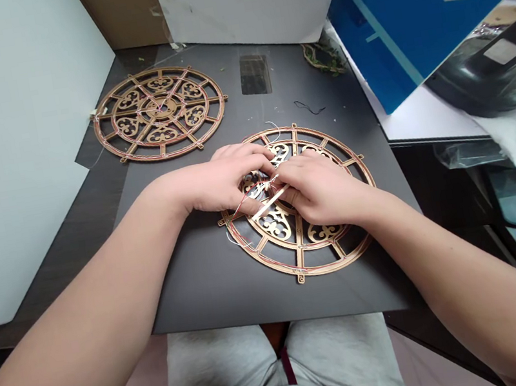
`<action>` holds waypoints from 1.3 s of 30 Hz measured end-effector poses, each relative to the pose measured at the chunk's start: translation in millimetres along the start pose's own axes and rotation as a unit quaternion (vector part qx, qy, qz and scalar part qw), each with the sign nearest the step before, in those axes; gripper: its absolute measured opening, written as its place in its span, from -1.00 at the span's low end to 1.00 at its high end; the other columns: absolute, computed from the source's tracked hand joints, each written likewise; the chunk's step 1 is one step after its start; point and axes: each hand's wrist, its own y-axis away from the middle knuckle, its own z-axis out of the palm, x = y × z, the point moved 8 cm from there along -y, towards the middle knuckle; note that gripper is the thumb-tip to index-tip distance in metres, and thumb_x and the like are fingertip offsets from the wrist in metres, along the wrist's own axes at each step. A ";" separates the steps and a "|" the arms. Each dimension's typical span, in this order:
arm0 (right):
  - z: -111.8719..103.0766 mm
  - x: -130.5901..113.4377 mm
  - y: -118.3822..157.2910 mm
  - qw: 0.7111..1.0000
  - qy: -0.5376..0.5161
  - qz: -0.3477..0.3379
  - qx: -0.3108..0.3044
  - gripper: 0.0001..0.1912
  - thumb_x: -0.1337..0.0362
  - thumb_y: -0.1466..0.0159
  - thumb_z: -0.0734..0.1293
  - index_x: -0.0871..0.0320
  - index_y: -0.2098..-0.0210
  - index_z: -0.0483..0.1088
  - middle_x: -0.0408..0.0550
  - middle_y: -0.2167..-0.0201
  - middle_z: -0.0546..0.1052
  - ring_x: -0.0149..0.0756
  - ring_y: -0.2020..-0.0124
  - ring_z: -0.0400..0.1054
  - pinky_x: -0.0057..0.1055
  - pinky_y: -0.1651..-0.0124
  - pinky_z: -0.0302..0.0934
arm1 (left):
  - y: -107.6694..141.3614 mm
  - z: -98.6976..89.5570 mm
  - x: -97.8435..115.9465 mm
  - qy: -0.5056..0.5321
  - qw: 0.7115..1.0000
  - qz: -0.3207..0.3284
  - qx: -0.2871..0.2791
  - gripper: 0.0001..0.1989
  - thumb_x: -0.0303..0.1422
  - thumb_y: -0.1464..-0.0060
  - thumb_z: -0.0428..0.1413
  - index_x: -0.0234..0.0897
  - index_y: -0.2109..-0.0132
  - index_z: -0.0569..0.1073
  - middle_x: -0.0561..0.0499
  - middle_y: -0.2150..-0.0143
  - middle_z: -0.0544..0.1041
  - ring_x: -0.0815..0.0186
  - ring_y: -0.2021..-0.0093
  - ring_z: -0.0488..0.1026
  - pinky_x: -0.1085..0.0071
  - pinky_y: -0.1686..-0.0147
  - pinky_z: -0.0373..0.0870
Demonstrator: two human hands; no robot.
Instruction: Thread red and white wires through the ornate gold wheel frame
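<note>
View: The head camera looked forward and down at both hands.

Left side: The left hand (222, 182) came in from the left and lay over the near openwork wooden wheel frame (275, 224), with its fingers (242, 153) curled toward the hub.

Right side: The right hand (321, 189) came in from the right and lay over the same frame, and its fingers (292, 178) bent toward the left fingertips.

Finger state: The fingers of each hand were together, and the two hands met near the hub, around a thin red thread (240, 202) and a pale flat strip (269, 204). I cannot tell if they were clamped on these, because the fingers hid the contact.

Reason for the hold: Probably both hands stayed so close because the thread was thin and the work was at one small place. The frame lay flat, so it seemed to need little support.

Near frame: It lay flat on the dark worktop (206, 299), under both hands, and its middle was partly hidden by the fingers.

Far frame: A second wheel frame (160, 114), wound with thin threads, lay flat farther away on the left, well apart from the hands.

Other things: A loop of white thread (275, 130) lay at the top of the near frame, and a scrap of black thread (309, 108) lay just beyond it.
</note>
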 end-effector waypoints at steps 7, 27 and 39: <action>-0.6 -0.3 0.1 1.000 0.001 -0.001 0.003 -0.82 0.33 -0.36 0.18 0.18 0.21 0.42 0.01 0.23 0.57 -0.08 0.11 0.43 -0.23 0.04 -0.01 | 0.3 0.6 -0.8 -0.005 1.000 -0.001 -0.002 -0.37 0.03 -0.06 0.31 -0.04 -0.23 0.44 0.02 -0.54 0.10 -0.06 -0.55 -0.08 0.00 -0.49 -0.07; -0.6 -0.5 -0.5 1.000 0.012 0.010 0.006 -0.86 0.35 -0.34 0.19 0.17 0.23 0.39 0.00 0.27 0.56 -0.10 0.15 0.42 -0.23 0.08 -0.03 | 0.8 -0.3 0.8 0.005 1.000 -0.002 -0.002 -0.37 0.03 -0.05 0.32 -0.03 -0.22 0.44 0.01 -0.54 0.11 -0.04 -0.54 -0.08 -0.02 -0.49 -0.07; -1.1 -0.1 -0.5 1.000 0.013 0.012 0.006 -0.86 0.35 -0.32 0.19 0.17 0.24 0.38 0.00 0.27 0.56 -0.08 0.15 0.42 -0.22 0.09 -0.03 | 1.4 0.1 0.3 0.005 1.000 -0.001 -0.001 -0.37 0.04 -0.06 0.31 -0.03 -0.22 0.44 0.02 -0.53 0.11 -0.04 -0.53 -0.06 -0.02 -0.49 -0.05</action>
